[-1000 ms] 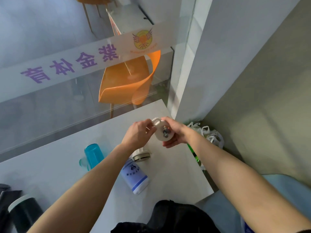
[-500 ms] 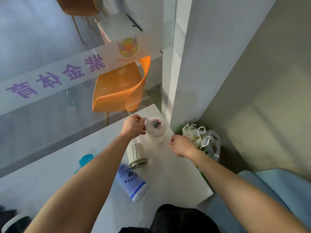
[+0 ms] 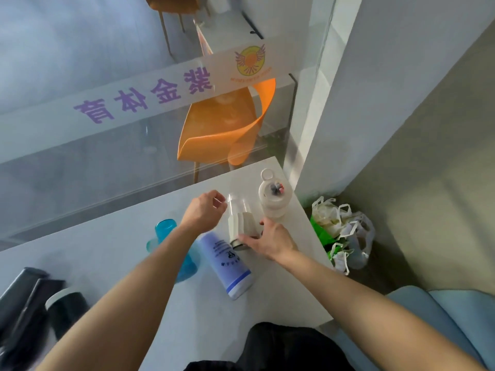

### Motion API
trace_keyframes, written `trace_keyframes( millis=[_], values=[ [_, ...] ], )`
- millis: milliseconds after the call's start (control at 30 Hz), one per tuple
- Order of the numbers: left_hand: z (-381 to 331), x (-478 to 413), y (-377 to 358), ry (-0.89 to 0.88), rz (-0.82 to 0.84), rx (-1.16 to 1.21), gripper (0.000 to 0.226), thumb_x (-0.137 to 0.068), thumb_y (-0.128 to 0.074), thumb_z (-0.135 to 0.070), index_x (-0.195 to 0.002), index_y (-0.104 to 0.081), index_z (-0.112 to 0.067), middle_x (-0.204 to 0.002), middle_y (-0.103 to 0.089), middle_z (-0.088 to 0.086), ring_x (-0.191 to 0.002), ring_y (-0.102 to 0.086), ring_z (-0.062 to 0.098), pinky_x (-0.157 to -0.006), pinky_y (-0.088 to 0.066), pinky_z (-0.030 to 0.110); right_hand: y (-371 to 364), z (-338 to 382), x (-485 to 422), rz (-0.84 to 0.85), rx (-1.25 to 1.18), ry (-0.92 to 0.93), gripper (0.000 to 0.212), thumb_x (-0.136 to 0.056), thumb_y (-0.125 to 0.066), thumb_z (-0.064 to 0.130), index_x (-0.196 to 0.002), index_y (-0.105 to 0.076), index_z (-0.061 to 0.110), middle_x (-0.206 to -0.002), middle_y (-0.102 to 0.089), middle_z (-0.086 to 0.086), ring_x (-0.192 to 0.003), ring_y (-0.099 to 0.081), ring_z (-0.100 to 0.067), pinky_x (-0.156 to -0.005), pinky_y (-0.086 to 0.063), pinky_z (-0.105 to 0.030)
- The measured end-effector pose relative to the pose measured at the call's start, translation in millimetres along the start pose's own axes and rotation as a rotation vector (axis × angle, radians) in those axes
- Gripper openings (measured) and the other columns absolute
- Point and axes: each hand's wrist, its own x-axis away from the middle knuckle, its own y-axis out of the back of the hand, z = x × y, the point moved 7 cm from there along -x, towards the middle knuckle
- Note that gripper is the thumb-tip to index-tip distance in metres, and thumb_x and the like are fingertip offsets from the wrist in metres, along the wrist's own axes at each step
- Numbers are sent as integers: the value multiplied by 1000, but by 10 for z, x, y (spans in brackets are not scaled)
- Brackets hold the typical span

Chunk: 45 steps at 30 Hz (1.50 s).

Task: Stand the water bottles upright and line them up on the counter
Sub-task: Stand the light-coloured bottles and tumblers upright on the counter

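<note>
Pale grey counter set against a glass partition with a frosted band of purple lettering; an orange moulded chair stands beyond the glass. Far left, near: dark cylindrical containers, blurred. Left of centre: translucent blue bottle, partly behind the forearm. Left hand hovers loosely curled, holding nothing. Centre: white bottle with blue band lying on its side. Right hand grips the near end of a beige lidded bottle, which is tilted. Just beyond: white bottle with loop handle, upright at the far right corner. Right, on the floor: white plastic bags beside a white wall.
</note>
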Motion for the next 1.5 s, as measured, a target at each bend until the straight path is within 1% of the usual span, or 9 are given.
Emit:
trace_keyframes(
  millis=[100, 300, 433, 633, 767, 867, 1033, 1233, 1500],
  values=[
    [298, 265, 26, 41, 5, -5, 20, -108, -61, -38, -124, -67, -27, -113, -72, -6, -101, -71, 17, -92, -61, 35, -137, 148, -46, -14, 29, -60, 107, -68, -69, 91, -136, -49, 10, -125, -68, -10, -115, -68, -32, -85, -54, -39],
    [630, 679, 87, 80, -31, -25, 20, -107, -60, -38, -123, -68, -28, -113, -74, -7, -100, -71, 15, -84, -56, 29, -303, 207, -69, -24, 40, -170, 96, -75, -78, 73, -135, -45, 6, -130, -66, -14, -121, -66, -34, -82, -51, -37],
    [634, 881, 34, 15, -11, -74, 21, -108, -60, -39, -126, -66, -29, -114, -73, -6, -97, -71, 15, -81, -55, 28, -184, 190, 101, -169, 3, -185, 94, -72, -80, 64, -135, -44, 5, -129, -64, -15, -115, -68, -36, -87, -56, -38],
    [557, 1121, -286, -161, 53, -156, 30, -103, -68, -41, -131, -65, -29, -122, -66, -3, -109, -69, 20, -98, -60, 40, 141, 48, 679, -437, -111, -73, 89, -69, -87, 56, -131, -41, 12, -126, -49, -12, -99, -68, -40, -86, -57, -41],
    [313, 1267, -535, -427, 33, -314, 51, -95, -74, -45, -143, -62, -33, -145, -57, -3, -136, -53, 24, -114, -46, 42, 368, -39, 1042, -629, -15, 55, 89, -67, -88, 55, -134, -45, 14, -125, -51, -11, -96, -66, -37, -84, -61, -44],
    [217, 1350, -720, -525, 43, -479, 71, -87, -75, -60, -151, -54, -40, -153, -51, -5, -144, -43, 24, -124, -33, 43, 461, -104, 1131, -632, 73, 94, 92, -69, -88, 50, -142, -46, 12, -129, -54, -14, -103, -66, -37, -87, -60, -44],
    [182, 1375, -966, -550, 122, -596, 86, -94, -81, -33, -165, -32, -43, -176, -22, -3, -164, -15, 32, -133, -10, 54, 517, -134, 1083, -606, 86, 152, 89, -72, -89, 51, -140, -47, 14, -125, -55, -13, -102, -64, -32, -84, -59, -40],
    [170, 1304, -1107, -553, 49, -719, 84, -99, -77, -29, -168, -28, -40, -175, -26, 1, -162, -22, 34, -132, -21, 51, 490, -175, 1015, -544, 122, 241, 96, -73, -87, 56, -146, -41, 13, -126, -52, -11, -100, -63, -33, -85, -60, -43],
    [101, 1233, -994, -612, -119, -707, 76, -89, -86, -43, -155, -49, -39, -156, -50, 0, -144, -45, 29, -121, -38, 48, 594, -236, 909, -497, 189, 316, 98, -74, -83, 60, -149, -37, 16, -130, -54, -10, -104, -64, -33, -85, -62, -45]
  ],
)
